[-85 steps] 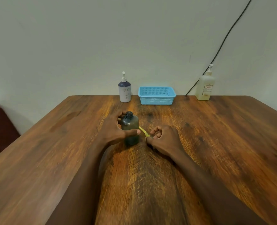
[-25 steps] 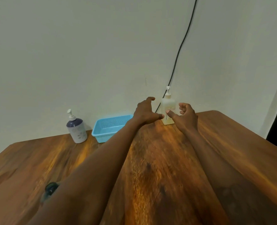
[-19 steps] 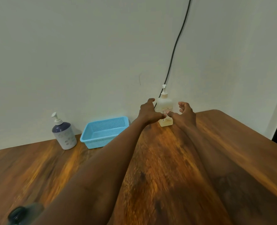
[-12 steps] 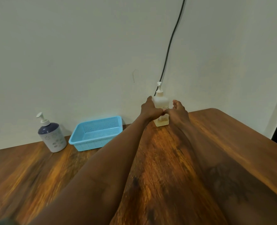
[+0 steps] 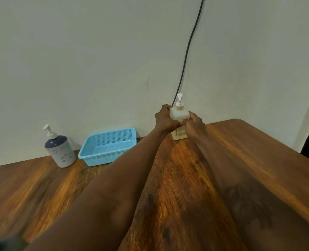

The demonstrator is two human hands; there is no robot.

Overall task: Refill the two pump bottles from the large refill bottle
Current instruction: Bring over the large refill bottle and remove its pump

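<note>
A pale translucent pump bottle (image 5: 178, 113) with a white pump head stands at the far edge of the wooden table (image 5: 249, 153), against the wall. My left hand (image 5: 165, 119) wraps its left side and my right hand (image 5: 194, 125) wraps its right side, both closed on its body. A second pump bottle (image 5: 60, 150), dark blue above and white below with a white pump, stands at the far left. A dark bottle (image 5: 4, 245) shows only as a blurred corner at the bottom left, partly hidden by my left arm.
A light blue mesh basket (image 5: 107, 146) sits between the two pump bottles, near the wall. A black cable (image 5: 187, 51) runs down the wall to just behind the pale bottle. The table's right edge drops off near a dark gap.
Both hands left the dark bottle near me, reached across the table and closed around the pale pump bottle. The view swung right and up.
</note>
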